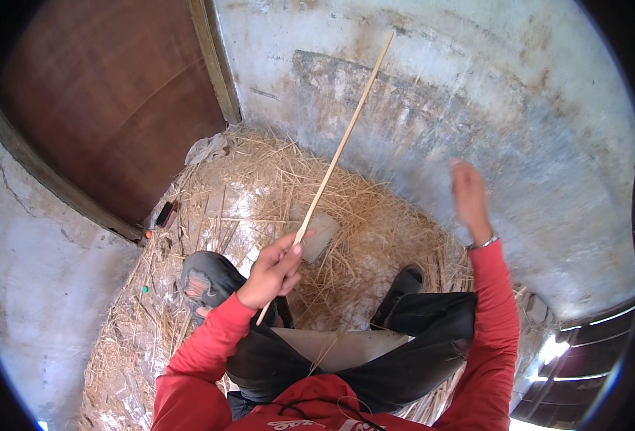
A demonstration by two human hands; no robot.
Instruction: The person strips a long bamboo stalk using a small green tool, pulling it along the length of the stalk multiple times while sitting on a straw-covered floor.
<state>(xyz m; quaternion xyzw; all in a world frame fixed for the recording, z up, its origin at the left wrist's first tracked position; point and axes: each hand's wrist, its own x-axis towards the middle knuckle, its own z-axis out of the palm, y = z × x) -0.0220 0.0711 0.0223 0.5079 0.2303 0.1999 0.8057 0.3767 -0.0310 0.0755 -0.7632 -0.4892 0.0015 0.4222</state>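
My left hand (273, 271) is closed round a long, thin, pale wooden stick (339, 154), near its lower end. The stick slants up and to the right, its far tip in front of the wall. My right hand (470, 201) is raised to the right, apart from the stick, with fingers stretched upward and slightly blurred. Nothing shows in it. A pale, flat block (319, 235) lies on the floor beyond my left hand, partly hidden by it. Between my thighs is a pale, smooth surface (350, 348), and I cannot tell what it belongs to.
Straw-like shavings (360, 208) cover much of the floor. A stained wall (432, 93) stands ahead, with a brown door (109, 93) at the upper left. A small dark object (165, 214) and a green piece (145, 289) lie on the left. My shoe (403, 284) rests among shavings.
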